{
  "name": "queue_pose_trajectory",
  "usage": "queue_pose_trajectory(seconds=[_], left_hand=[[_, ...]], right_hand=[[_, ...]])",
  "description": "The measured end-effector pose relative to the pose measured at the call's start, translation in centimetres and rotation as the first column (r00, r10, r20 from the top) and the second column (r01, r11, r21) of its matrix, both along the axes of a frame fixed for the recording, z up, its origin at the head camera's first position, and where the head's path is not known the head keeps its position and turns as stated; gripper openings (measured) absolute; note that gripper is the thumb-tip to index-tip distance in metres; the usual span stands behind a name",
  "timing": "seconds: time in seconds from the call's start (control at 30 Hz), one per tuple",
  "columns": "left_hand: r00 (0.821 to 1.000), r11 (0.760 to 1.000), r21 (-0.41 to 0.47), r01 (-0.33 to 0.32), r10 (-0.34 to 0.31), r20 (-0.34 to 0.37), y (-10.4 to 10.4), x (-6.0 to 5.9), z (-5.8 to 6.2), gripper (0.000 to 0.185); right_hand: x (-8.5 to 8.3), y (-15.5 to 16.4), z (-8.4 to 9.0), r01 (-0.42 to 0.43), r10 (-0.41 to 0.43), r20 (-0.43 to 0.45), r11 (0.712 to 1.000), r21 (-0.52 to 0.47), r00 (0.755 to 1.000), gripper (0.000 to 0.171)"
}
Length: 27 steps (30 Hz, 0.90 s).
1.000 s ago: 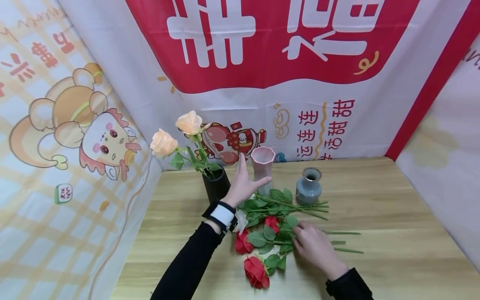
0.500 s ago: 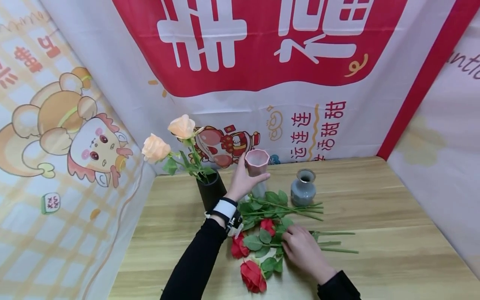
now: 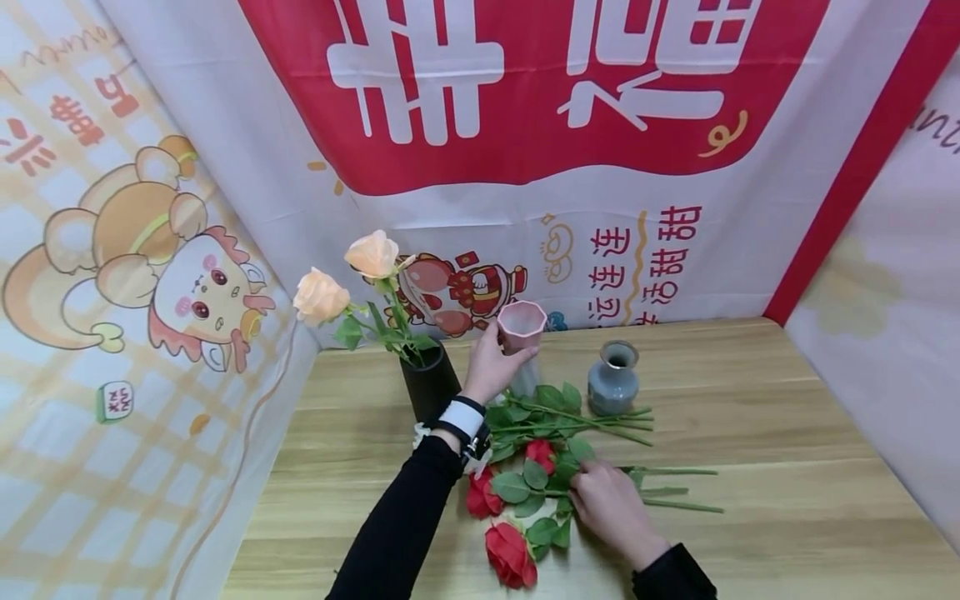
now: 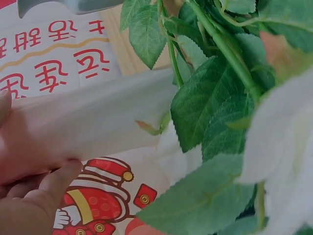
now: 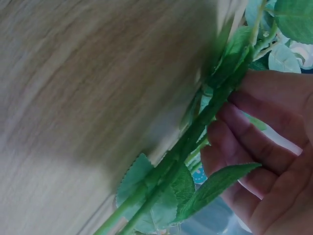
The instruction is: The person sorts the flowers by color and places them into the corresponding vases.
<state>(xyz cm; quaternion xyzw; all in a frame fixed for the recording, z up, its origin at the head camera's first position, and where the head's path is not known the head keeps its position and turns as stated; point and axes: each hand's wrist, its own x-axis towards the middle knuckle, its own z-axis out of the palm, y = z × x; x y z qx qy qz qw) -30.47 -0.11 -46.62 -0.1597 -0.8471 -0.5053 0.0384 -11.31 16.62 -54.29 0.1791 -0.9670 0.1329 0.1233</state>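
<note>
My left hand (image 3: 492,364) grips the pink-and-white vase (image 3: 522,321) near its faceted rim, thumb on one side and fingers on the other. In the left wrist view the vase (image 4: 98,122) spans sideways, with green leaves and a white flower (image 4: 283,152) close in front. My right hand (image 3: 611,507) pinches the stems of red roses lying on the table; in the right wrist view its curled fingertips (image 5: 222,120) are against the green stems (image 5: 190,137). Red rose heads (image 3: 512,554) point left, their stems reaching right under the hand.
A black vase (image 3: 431,383) with two peach roses (image 3: 321,296) stands left of my left hand. A blue-grey vase (image 3: 613,383) stands to the right. Leafy green stems (image 3: 577,414) lie across the wooden table (image 3: 750,417). Printed cloth hangs behind and at both sides.
My left hand has gone from spread beside the pink-and-white vase to gripping it near the rim. My right hand has moved slightly left along the rose stems.
</note>
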Motion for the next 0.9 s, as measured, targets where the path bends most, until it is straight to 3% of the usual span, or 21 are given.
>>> queue_pose_trajectory(seconds=[0.23, 0.47, 0.67, 0.9], left_hand=[[1.0, 0.999, -0.033, 0.016, -0.016, -0.023, -0.1, 0.6, 0.4, 0.073], [1.0, 0.998, -0.055, -0.014, 0.014, -0.002, 0.0, 0.3, 0.4, 0.08], [0.999, 0.999, -0.045, 0.018, -0.016, 0.037, 0.0, -0.2, -0.3, 0.085], [0.999, 0.996, -0.08, 0.032, -0.032, 0.0, -0.3, -0.5, -0.1, 0.084]], right_hand=[[0.1, 0.0, -0.2, -0.006, 0.006, 0.047, 1.0, 0.008, 0.999, 0.02], [-0.3, -0.2, -0.6, -0.011, 0.01, 0.091, 1.0, 0.011, 0.996, 0.027], [-0.4, -0.3, -1.0, -0.026, 0.024, 0.083, 0.999, 0.025, 0.996, 0.03], [0.0, -0.2, -0.9, -0.024, 0.023, 0.038, 0.999, 0.035, 0.999, 0.036]])
